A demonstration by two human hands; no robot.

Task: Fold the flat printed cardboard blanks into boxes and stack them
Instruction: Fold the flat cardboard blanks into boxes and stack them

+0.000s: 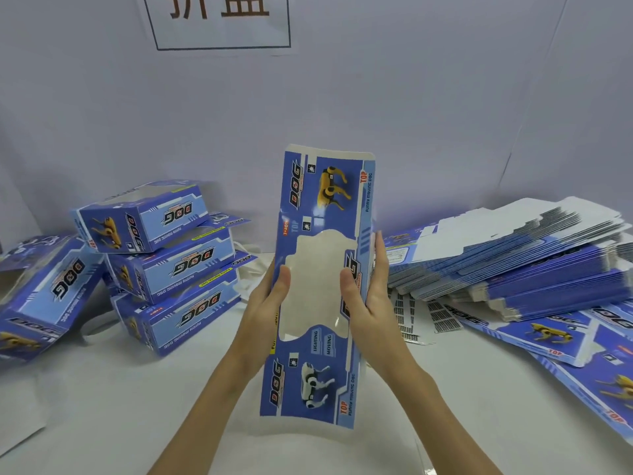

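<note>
head | both hands (270, 299) grip flat glossy cardboard blank (322, 286)

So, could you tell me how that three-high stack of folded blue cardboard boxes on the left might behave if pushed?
The stack of folded blue cardboard boxes probably tips or slides easily: the top box sits skewed. They look hollow with window cut-outs, so likely light and easily crushed. The glossy print suggests they may slip over each other.

Folded boxes (161, 265) stacked at the table's (137, 406) left edge, flat blanks (513, 262) piled at its right.
</note>
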